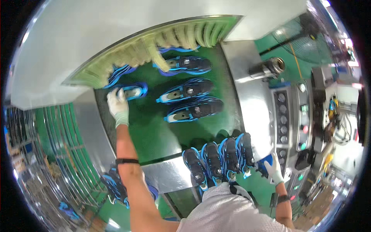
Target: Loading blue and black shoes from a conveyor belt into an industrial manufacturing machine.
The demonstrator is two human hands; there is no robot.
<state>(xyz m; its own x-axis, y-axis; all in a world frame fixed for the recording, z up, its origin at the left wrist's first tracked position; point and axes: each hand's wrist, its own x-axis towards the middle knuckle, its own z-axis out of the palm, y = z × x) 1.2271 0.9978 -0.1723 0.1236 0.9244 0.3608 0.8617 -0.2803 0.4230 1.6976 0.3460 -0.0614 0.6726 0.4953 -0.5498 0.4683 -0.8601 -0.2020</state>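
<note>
My left hand [117, 103], in a white glove, is closed at the left end of a blue shoe [133, 92] lying on the green conveyor belt [148, 135]. Its fingers partly cover that end of the shoe. My right hand [273, 170], also gloved, is at the right by the control panel, fingers stretched and thumb apart. Beside its thumb shows a flat blue thing [264, 162] whose kind I cannot make out. To the right on the belt lie black-and-blue shoes [191, 91] in a column. Several more shoes [212, 158] stand side by side on the near metal edge.
Pale strip curtains [154, 44] hang over the far opening of a white machine housing [96, 34]. Control panels with knobs and buttons [282, 112] run along the right. A metal rack [65, 147] is at left, with shoes [114, 185] near my left arm. A fan [297, 42] stands far right.
</note>
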